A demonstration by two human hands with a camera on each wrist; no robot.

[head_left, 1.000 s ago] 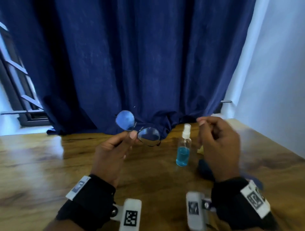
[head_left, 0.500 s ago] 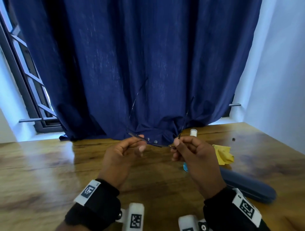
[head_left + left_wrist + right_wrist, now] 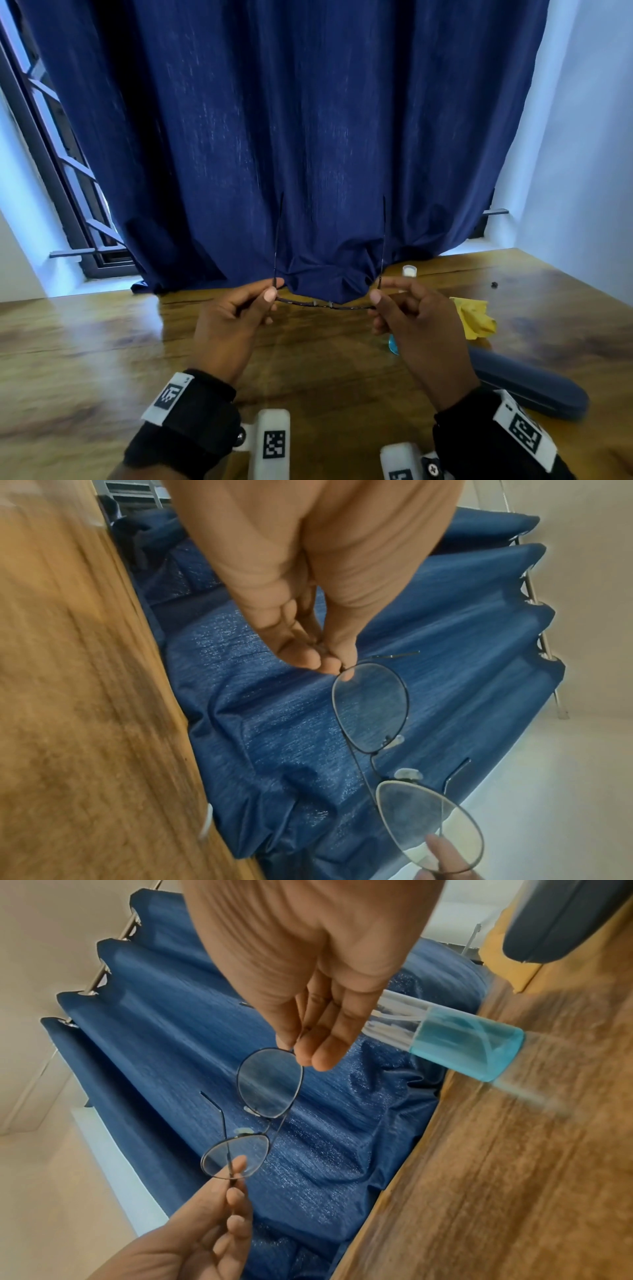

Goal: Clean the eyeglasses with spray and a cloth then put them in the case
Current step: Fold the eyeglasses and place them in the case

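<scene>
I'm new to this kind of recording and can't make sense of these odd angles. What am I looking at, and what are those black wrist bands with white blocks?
No machine here: a person wears one camera on the head and one on each wrist band. The head view looks down at a wooden table. The left hand and right hand each pinch one end of open eyeglasses. The wrist views show the same lenses from close up. On the table are a spray bottle of blue liquid, a yellow cloth and a dark, closed case.
</scene>
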